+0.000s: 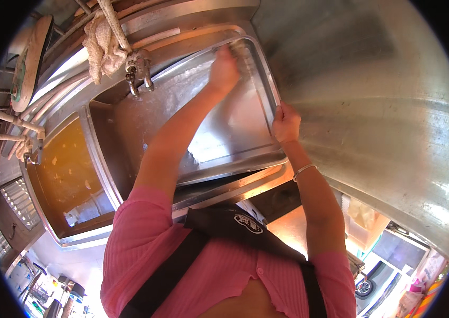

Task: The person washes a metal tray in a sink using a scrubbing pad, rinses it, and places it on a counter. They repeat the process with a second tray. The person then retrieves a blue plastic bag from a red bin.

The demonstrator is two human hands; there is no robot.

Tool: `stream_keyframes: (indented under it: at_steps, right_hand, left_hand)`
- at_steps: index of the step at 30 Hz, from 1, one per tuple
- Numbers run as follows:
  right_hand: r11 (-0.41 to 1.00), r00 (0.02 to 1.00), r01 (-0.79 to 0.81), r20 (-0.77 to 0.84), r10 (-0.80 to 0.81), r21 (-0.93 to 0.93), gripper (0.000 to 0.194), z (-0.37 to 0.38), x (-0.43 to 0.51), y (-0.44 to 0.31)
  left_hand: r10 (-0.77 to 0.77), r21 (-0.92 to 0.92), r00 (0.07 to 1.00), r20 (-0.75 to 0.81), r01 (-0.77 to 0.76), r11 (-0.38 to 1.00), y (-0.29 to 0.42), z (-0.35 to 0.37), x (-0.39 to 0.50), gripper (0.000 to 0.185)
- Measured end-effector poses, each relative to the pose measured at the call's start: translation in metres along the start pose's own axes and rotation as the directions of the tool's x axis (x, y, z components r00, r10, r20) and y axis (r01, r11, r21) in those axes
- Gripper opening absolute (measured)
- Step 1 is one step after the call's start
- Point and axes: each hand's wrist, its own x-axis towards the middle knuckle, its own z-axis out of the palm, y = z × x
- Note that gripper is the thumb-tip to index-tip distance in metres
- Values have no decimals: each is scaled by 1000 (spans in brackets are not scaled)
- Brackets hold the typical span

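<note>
A large rectangular stainless steel tray (240,115) lies tilted over a metal sink basin (107,131), its inside facing up and wet. My right hand (286,122), with a bangle on the wrist, grips the tray's right rim. Inside the tray, near its far right corner, my left hand (224,71) is bent down to the metal. Its fingers are blurred and mostly hidden. A blurred tan patch shows beside them; whether the hand holds it cannot be told. Shallow water and some suds glisten on the tray's left part.
Two taps (139,75) stand behind the basin, with a pale cloth (103,47) hung on the pipe above. At left, a second basin (67,171) holds yellowish-brown liquid with floating bits. Another tap (33,155) stands beside it. A large sheet-metal surface (367,99) rises at right.
</note>
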Motion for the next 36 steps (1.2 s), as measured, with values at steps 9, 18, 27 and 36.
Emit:
stream_keyframes:
  at_steps: [9, 18, 27, 36]
  right_hand:
    - [1000, 1000, -12, -17, 12, -4, 15, 2, -3, -1]
    - [999, 999, 15, -45, -13, 35, 14, 2, -2, -1]
    - [1000, 999, 1, -40, 0, 27, 12, 2, 1, -3]
    - [999, 1000, 5, -26, -4, 38, 9, 3, 4, -1]
  left_hand:
    - [122, 565, 969, 217, -226, 794, -36, -10, 14, 26]
    - [-290, 650, 947, 135, 136, 747, -190, -153, -68, 20]
    - [-662, 724, 738, -130, 527, 445, -267, -223, -87, 32]
    - [-224, 426, 964, 141, 145, 893, -99, -22, -9, 23]
